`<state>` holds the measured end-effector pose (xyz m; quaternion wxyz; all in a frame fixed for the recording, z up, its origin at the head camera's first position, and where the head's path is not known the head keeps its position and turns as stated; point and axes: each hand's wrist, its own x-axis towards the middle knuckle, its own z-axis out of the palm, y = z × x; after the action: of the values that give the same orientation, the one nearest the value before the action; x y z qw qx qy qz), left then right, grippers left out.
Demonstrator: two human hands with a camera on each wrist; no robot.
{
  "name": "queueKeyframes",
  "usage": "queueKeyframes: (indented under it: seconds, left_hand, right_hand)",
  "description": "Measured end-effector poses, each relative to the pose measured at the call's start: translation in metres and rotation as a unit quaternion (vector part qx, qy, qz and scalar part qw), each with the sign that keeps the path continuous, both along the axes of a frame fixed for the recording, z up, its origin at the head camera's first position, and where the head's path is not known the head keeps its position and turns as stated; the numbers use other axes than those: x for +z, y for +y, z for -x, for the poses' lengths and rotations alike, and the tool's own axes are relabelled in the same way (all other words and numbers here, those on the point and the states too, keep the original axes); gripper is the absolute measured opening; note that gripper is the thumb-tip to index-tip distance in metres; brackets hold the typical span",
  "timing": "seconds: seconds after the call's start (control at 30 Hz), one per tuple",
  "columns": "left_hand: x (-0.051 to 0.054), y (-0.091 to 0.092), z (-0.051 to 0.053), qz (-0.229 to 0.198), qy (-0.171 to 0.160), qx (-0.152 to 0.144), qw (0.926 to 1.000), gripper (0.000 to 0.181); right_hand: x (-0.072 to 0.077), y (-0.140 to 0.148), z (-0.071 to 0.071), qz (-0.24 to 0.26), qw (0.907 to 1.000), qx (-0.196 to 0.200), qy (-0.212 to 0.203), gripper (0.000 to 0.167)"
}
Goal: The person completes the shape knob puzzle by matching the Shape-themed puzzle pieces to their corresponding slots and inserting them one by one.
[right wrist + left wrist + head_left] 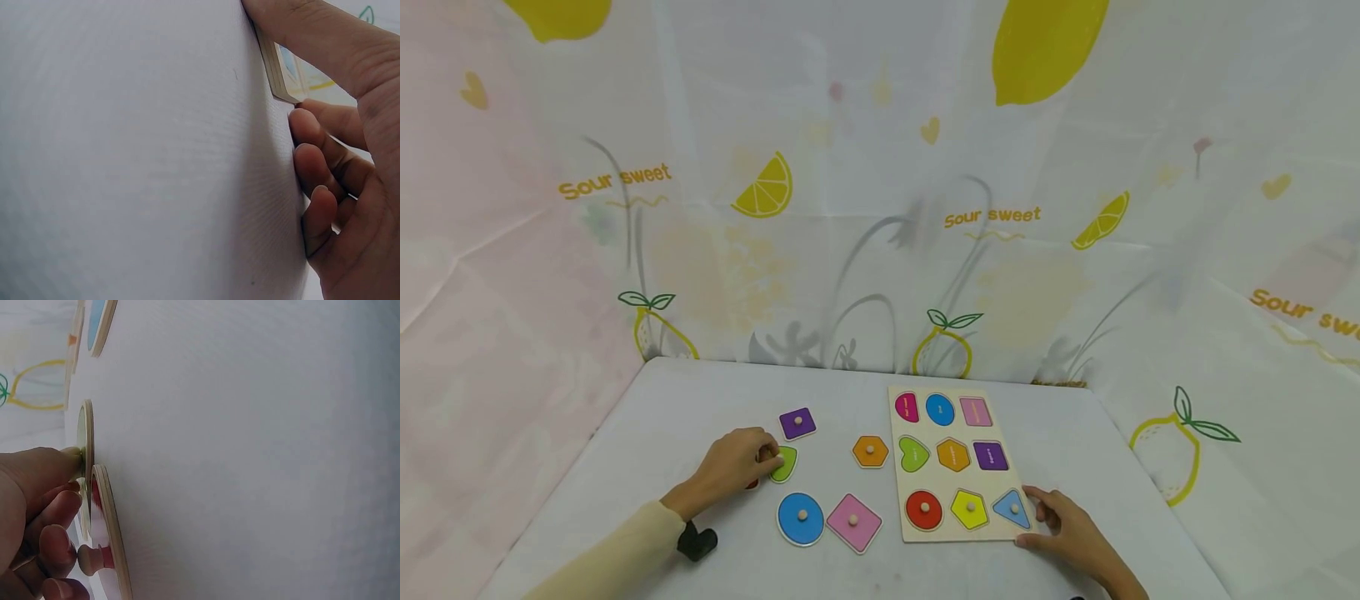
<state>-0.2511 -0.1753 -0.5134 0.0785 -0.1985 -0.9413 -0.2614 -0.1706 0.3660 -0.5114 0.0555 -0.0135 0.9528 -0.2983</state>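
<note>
there are two hands (730, 468) (1067, 529), one board (945, 481), three seated pieces (967, 517) and six loose pieces (853, 535).

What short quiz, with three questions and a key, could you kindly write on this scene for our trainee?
1. Which does the left hand pinch: (A) purple piece, (B) green piece, (C) orange piece?
2. True or false: the right hand touches the board.
3. Which three knobbed pieces lie on the board?

Key: 1. B. 2. True. 3. Red circle, yellow pentagon, blue triangle.
</note>
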Motion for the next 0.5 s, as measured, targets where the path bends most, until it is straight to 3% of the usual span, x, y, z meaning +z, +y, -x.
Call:
queueKeyframes:
  seconds: [0.5]
  left_hand:
    - [0.0031,0.0067,-0.0006,-0.006,0.004,-0.006,1.0,0.01]
  right_hand:
    - [0.0008,-0.0002,-0.001,0.002,0.9999,0.007,0.007,0.082]
